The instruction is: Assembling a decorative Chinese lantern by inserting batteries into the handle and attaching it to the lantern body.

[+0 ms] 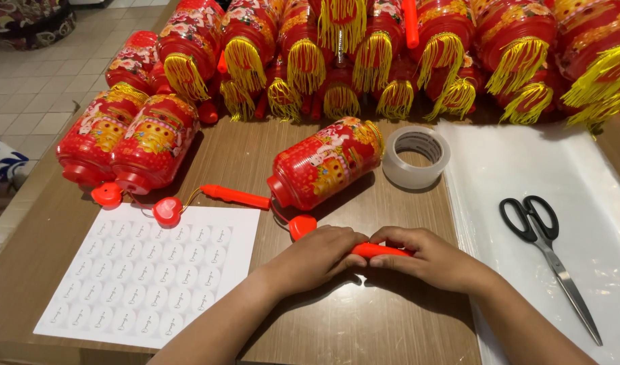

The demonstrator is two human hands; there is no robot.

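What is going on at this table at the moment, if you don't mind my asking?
A person sits at a wooden table, and both the left hand and the right hand grip a red plastic stick. Just beyond it lies a red lantern on its side, with a red heart-shaped tag beside the left hand. A sticker sheet lies to the left, a tape roll and scissors to the right. Many more tasselled lanterns are piled at the back.

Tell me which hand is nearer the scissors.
Right. The right hand is just left of the scissors; the left hand lies farther left, beyond the red stick.
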